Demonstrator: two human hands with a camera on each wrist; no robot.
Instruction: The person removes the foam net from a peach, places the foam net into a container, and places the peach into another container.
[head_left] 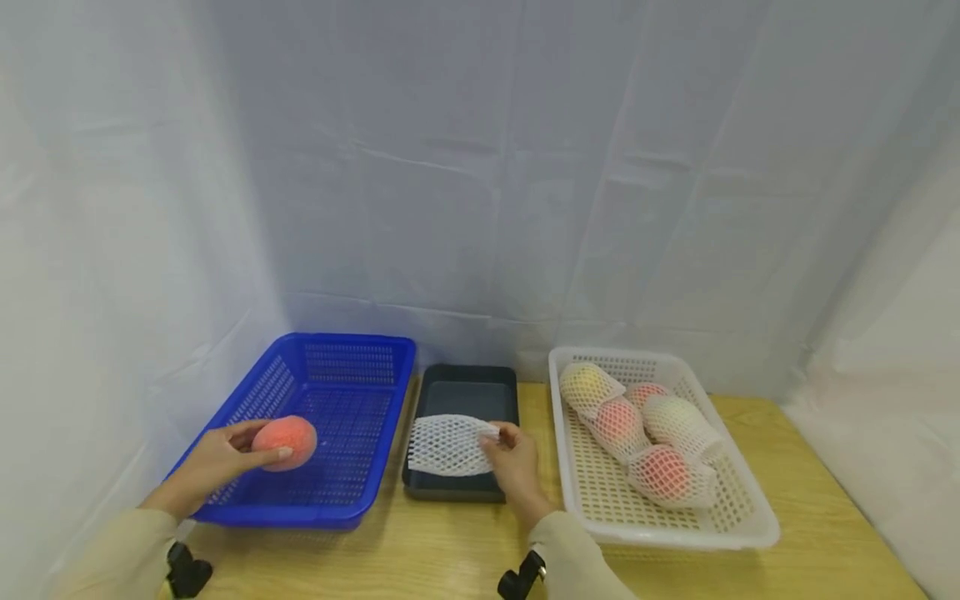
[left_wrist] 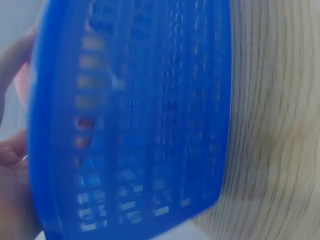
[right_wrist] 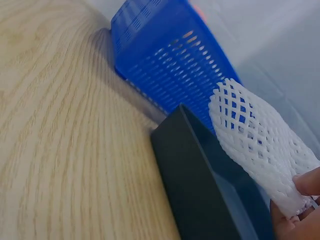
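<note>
My left hand (head_left: 217,460) grips a pinkish-red peach (head_left: 292,442) over the left part of the blue basket (head_left: 408,392). In the left wrist view the basket's slotted wall (left_wrist: 135,125) partly hides that hand. Between thumb and fingers, my right hand (head_left: 516,471) pinches one end of a white foam fruit net (head_left: 448,446). The net hangs over a dark grey tray (head_left: 468,377), its other end pointing toward the blue basket. In the right wrist view the net (right_wrist: 255,135) looks flattened at the pinched end, with its far end spread wider.
To the right stands a white basket (head_left: 600,527) holding several fruits in foam nets, among them a yellow one (head_left: 585,385) and a red one (head_left: 664,472). All three containers sit on a wooden table (head_left: 420,554). White sheeting (head_left: 480,208) hangs behind and at both sides.
</note>
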